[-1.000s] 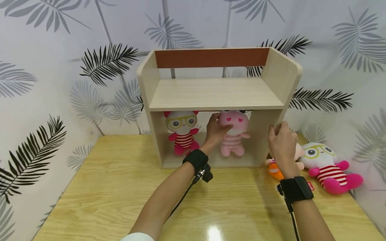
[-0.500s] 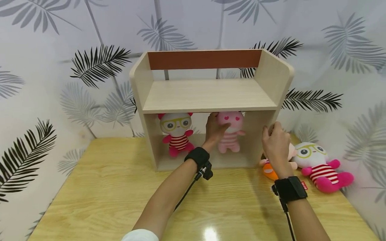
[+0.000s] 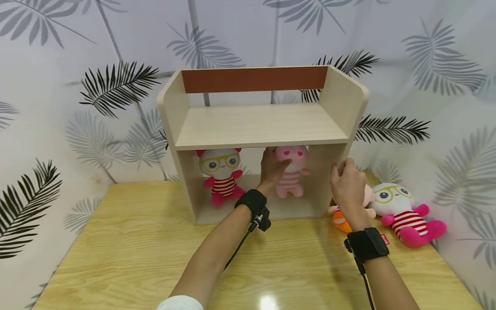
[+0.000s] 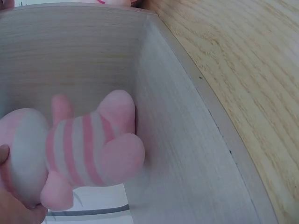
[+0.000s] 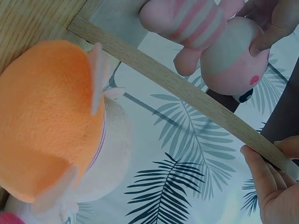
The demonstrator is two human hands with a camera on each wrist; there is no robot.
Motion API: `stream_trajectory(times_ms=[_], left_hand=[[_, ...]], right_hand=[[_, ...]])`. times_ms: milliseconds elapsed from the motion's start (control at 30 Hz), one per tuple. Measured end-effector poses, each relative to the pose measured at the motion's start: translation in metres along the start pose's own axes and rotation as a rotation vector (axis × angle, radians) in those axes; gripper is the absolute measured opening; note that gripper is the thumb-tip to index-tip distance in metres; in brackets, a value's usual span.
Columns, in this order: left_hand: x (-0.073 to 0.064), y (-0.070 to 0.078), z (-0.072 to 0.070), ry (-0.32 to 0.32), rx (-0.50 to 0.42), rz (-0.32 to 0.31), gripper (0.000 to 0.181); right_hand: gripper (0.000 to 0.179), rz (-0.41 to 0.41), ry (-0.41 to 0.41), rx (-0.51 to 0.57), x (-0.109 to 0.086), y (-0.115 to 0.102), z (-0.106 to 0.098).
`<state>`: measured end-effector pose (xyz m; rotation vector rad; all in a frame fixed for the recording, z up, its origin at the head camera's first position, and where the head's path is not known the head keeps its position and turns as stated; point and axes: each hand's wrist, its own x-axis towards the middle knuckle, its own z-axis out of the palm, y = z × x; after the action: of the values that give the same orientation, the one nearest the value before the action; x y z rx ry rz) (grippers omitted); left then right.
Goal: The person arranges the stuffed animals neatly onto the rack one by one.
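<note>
A pale wooden shelf [image 3: 263, 125] stands on the table. In its lower compartment my left hand [image 3: 273, 170] holds a pink striped plush toy [image 3: 290, 185] by the head, thumb across the front. The toy is upright in the head view, heart eyes facing out, its head top hidden by the upper board. The left wrist view shows its striped body [image 4: 79, 149] near the compartment floor. My right hand [image 3: 348, 187] grips the front edge of the right side panel, thumb and fingers on opposite faces [image 5: 275, 186]. Left in the compartment sits a panda plush with yellow glasses [image 3: 224, 187].
Outside the right panel lie an orange-bodied plush [image 3: 341, 221], partly behind my right hand, and another glasses-wearing panda plush [image 3: 410, 221]. The wooden table [image 3: 135, 258] extends in front. A leaf-patterned curtain or wall covering [image 3: 240, 34] hangs behind.
The pink plush has gone a little deeper into the compartment with my left hand, its dark ears now hidden in the head view. My right hand keeps its grip. The head view has shifted.
</note>
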<state>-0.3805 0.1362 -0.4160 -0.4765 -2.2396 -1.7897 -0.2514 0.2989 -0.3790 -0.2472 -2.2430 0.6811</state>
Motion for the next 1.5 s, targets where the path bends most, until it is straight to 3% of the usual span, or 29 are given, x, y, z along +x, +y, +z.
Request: stream_trajectory(times_ms=[167,467,667,1000,1233,1500], left_hand=[[0.003,-0.002,-0.001,0.015,-0.006,0.045,0.059],[-0.001,-0.006,-0.005,0.011,-0.008,0.013,0.059],[0.0,-0.006,-0.007,-0.006,-0.027,0.027,0.06],[0.001,-0.004,-0.011,-0.065,0.021,0.03,0.07],[0.004,-0.007,-0.014,-0.065,0.133,0.087,0.072],[0.005,-0.009,-0.019,-0.054,0.094,0.005,0.073]], right_hand=[[0.027,-0.007,0.003,0.008,-0.001,-0.002,0.002],[0.026,-0.035,0.006,0.019,-0.007,-0.002,0.004],[0.027,-0.045,0.016,0.014,-0.006,-0.001,0.004],[0.029,-0.035,0.002,0.006,-0.002,-0.001,0.002],[0.03,-0.007,-0.013,0.008,0.0,0.002,0.0],[0.028,0.001,-0.036,0.007,0.0,0.001,-0.001]])
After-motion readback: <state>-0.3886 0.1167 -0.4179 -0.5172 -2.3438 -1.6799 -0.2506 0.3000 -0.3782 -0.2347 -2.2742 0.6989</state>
